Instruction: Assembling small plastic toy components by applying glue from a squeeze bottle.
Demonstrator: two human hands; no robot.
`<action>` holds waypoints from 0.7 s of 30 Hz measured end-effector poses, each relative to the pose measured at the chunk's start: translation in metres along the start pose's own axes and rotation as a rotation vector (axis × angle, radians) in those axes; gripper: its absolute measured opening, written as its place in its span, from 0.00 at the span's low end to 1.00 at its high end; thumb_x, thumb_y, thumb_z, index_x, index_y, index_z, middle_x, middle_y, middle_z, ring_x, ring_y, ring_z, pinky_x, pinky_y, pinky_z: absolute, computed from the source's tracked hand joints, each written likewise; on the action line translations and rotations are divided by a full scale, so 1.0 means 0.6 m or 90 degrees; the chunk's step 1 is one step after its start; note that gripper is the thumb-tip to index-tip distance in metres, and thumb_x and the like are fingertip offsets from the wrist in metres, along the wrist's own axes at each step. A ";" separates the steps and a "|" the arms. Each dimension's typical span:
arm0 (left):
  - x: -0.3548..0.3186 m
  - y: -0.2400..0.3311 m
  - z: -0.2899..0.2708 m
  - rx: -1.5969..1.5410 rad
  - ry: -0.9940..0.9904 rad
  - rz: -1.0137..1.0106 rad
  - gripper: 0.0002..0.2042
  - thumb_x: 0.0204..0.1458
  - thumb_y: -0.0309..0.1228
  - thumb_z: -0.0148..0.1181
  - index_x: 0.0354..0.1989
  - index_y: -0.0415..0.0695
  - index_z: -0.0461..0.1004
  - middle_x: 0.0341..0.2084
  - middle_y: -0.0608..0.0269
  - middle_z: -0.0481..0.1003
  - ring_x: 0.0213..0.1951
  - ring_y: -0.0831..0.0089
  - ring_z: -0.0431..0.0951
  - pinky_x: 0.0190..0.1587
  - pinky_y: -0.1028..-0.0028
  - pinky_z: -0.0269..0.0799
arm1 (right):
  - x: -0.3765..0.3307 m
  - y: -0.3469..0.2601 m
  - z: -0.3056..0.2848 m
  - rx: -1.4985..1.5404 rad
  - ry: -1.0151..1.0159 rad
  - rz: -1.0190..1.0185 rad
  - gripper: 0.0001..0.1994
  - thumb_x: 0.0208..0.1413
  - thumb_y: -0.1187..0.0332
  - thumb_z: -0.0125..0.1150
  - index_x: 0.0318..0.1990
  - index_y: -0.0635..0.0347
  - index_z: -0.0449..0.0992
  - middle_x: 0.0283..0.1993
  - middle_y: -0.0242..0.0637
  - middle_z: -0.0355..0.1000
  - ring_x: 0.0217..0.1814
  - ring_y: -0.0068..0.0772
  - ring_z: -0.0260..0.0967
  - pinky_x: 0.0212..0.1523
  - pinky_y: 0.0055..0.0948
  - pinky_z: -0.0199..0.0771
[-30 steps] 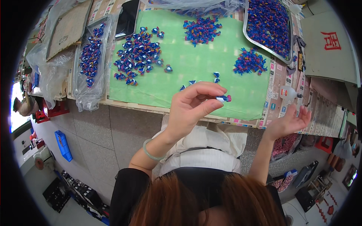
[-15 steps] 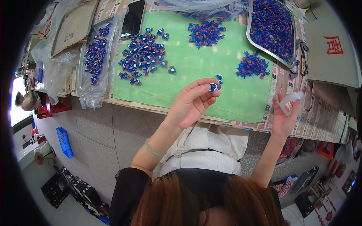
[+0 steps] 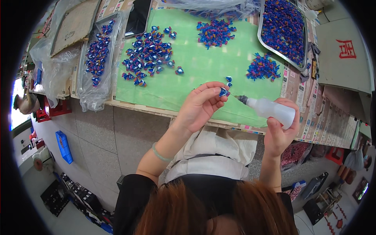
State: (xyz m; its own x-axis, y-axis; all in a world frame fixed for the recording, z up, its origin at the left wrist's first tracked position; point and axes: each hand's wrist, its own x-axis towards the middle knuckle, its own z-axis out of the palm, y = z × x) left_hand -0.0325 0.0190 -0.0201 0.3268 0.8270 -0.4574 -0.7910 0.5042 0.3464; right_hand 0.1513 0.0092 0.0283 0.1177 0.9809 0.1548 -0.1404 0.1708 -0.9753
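Between thumb and fingertips, my left hand (image 3: 201, 105) pinches a small blue, white and purple plastic piece (image 3: 223, 92) above the front part of the green mat (image 3: 188, 62). My right hand (image 3: 282, 125) is wrapped round a white squeeze bottle (image 3: 272, 110). The bottle lies nearly level, its dark cap and thin needle tip pointing left, close beside the held piece; whether they touch I cannot tell. Just beyond my left fingers, two small blue-and-white pieces (image 3: 229, 81) lie on the mat. A single similar piece (image 3: 179, 70) sits farther left.
Heaps of blue-and-white pieces (image 3: 149, 55) and coloured parts (image 3: 216, 33) (image 3: 263, 66) lie on the mat. A metal tray (image 3: 282, 31) full of parts stands back right. At left are a plastic-lined tray (image 3: 98, 58), a phone (image 3: 138, 17) and a worn board (image 3: 74, 27).
My right hand has moved left and turned the bottle, so its needle tip now points at the piece. My left hand stays almost in place, still pinching the piece.
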 end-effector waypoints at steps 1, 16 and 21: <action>0.000 0.000 0.000 -0.002 0.000 0.000 0.09 0.48 0.25 0.47 0.37 0.35 0.64 0.32 0.58 0.70 0.31 0.77 0.71 0.36 0.79 0.69 | -0.001 -0.003 0.002 -0.031 -0.012 -0.012 0.19 0.34 0.73 0.65 0.36 0.64 0.63 0.36 0.36 0.61 0.34 0.22 0.61 0.33 0.17 0.63; -0.001 -0.003 0.003 0.007 -0.004 -0.010 0.09 0.48 0.25 0.47 0.38 0.35 0.64 0.32 0.59 0.70 0.29 0.79 0.71 0.37 0.80 0.68 | -0.003 -0.004 0.009 -0.093 -0.025 0.046 0.16 0.36 0.74 0.64 0.32 0.63 0.63 0.32 0.32 0.60 0.31 0.19 0.58 0.30 0.15 0.60; 0.001 -0.004 0.003 0.004 0.000 -0.012 0.09 0.48 0.25 0.47 0.38 0.36 0.64 0.32 0.59 0.70 0.29 0.79 0.71 0.36 0.80 0.68 | -0.002 -0.008 0.005 -0.067 -0.030 0.048 0.16 0.36 0.77 0.64 0.33 0.63 0.63 0.32 0.32 0.61 0.29 0.18 0.61 0.24 0.13 0.65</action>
State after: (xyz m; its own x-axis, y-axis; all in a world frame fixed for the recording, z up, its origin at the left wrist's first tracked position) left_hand -0.0293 0.0185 -0.0198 0.3418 0.8174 -0.4637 -0.7811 0.5214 0.3435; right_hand 0.1490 0.0076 0.0330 0.0637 0.9943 0.0857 -0.0421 0.0885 -0.9952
